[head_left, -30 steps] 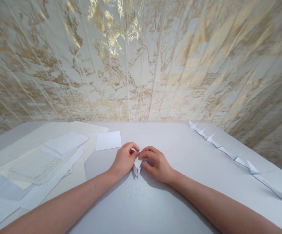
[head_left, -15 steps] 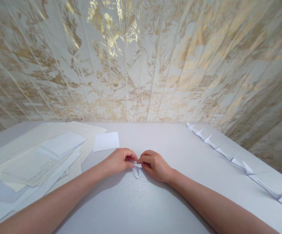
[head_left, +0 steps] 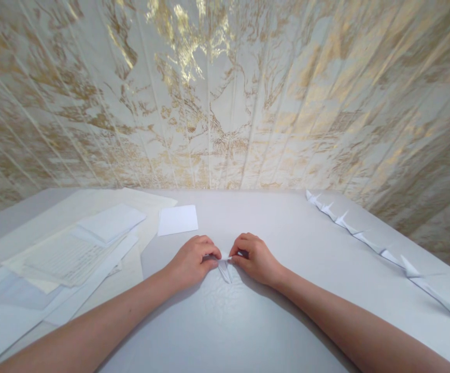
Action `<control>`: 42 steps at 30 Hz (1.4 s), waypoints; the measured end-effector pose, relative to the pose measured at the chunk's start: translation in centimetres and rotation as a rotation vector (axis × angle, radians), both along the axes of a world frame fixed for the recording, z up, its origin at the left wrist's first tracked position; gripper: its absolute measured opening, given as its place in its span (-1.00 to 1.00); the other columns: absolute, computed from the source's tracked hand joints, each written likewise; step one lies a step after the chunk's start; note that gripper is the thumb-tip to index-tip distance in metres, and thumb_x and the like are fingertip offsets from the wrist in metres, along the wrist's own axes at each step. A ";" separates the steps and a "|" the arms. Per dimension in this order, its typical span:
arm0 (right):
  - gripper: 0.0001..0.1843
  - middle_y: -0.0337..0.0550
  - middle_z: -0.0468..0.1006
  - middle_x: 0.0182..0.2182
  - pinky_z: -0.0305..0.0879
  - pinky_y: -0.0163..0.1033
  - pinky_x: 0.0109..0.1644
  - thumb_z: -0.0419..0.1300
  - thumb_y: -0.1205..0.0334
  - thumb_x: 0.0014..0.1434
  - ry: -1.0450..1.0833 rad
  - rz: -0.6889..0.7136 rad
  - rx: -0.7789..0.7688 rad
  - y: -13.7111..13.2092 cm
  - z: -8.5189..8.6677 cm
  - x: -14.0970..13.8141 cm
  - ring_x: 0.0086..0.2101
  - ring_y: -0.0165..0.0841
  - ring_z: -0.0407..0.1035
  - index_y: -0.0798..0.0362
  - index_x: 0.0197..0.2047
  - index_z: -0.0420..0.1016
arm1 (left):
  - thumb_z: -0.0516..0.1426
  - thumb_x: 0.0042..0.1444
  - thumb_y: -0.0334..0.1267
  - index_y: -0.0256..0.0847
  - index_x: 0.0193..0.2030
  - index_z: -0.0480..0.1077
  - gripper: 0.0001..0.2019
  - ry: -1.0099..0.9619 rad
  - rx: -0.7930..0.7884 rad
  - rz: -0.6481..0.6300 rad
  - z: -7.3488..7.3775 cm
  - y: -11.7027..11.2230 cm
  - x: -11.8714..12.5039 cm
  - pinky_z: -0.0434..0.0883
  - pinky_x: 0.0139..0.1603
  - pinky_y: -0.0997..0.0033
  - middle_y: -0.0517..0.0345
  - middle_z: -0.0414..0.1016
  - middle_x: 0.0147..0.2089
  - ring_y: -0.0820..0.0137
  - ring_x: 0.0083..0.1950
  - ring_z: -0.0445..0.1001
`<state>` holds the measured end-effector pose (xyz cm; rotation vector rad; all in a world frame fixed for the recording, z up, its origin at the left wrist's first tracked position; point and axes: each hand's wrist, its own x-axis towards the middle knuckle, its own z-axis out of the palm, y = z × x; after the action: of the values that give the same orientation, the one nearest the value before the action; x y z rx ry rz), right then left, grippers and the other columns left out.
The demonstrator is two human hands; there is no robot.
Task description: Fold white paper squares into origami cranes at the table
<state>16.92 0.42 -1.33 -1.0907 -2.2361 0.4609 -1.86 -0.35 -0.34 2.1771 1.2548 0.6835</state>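
Note:
A small folded piece of white paper [head_left: 225, 270] is held between my two hands, just above the middle of the table. My left hand [head_left: 194, 261] pinches its left side between thumb and fingers. On the right side, my right hand [head_left: 254, 257] grips it with thumb and forefinger. Two narrow pointed flaps of the paper hang toward me. Its upper part is partly covered by my fingertips.
A white paper square [head_left: 178, 220] lies behind my left hand. Overlapping sheets [head_left: 73, 259], some with writing, cover the table's left side. Several folded paper cranes [head_left: 409, 267] stand in a row along the right edge. A gold-patterned curtain [head_left: 225, 103] hangs behind the table [head_left: 225, 331].
The view has shifted slightly, so everything sits a little further right. My right fingers have moved a little apart from the left ones, still on the folded paper.

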 end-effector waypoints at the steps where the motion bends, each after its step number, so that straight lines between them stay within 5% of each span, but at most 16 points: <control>1: -0.90 -0.22 0.45 -0.52 0.19 -0.28 -0.28 0.28 0.42 -0.06 -0.006 0.002 -0.004 0.0 0.0 0.0 -0.41 -0.39 0.31 0.07 -0.53 0.48 | 0.12 -0.13 -0.44 -0.13 -0.47 0.51 -0.84 -0.005 0.003 -0.002 0.0 0.0 0.0 0.23 -0.15 0.38 0.13 0.44 -0.38 0.33 -0.25 0.36; 12: -0.90 -0.20 0.48 -0.51 0.15 -0.25 -0.25 0.21 0.39 0.01 -0.073 -0.079 -0.095 -0.1 0.0 -0.2 -0.41 -0.38 0.31 0.08 -0.50 0.50 | 0.13 -0.17 -0.46 -0.20 -0.61 0.45 -0.87 0.055 -0.008 0.122 0.1 0.4 0.9 0.21 -0.32 0.41 0.15 0.38 -0.50 0.37 -0.41 0.33; 42: -0.91 -0.17 0.45 -0.40 0.01 -0.21 -0.18 0.17 0.33 0.07 -0.191 -0.149 -0.136 -1.0 0.4 -0.8 -0.29 -0.33 0.23 0.10 -0.45 0.45 | 0.16 -0.06 -0.41 -0.24 -0.52 0.43 -0.93 0.269 0.054 0.087 0.0 0.0 1.0 0.23 -0.18 0.35 0.12 0.41 -0.37 0.32 -0.25 0.33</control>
<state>16.14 -0.55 -0.94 -1.4143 -2.2921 0.4684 -0.88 -0.38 -0.32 2.3287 1.4883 0.4737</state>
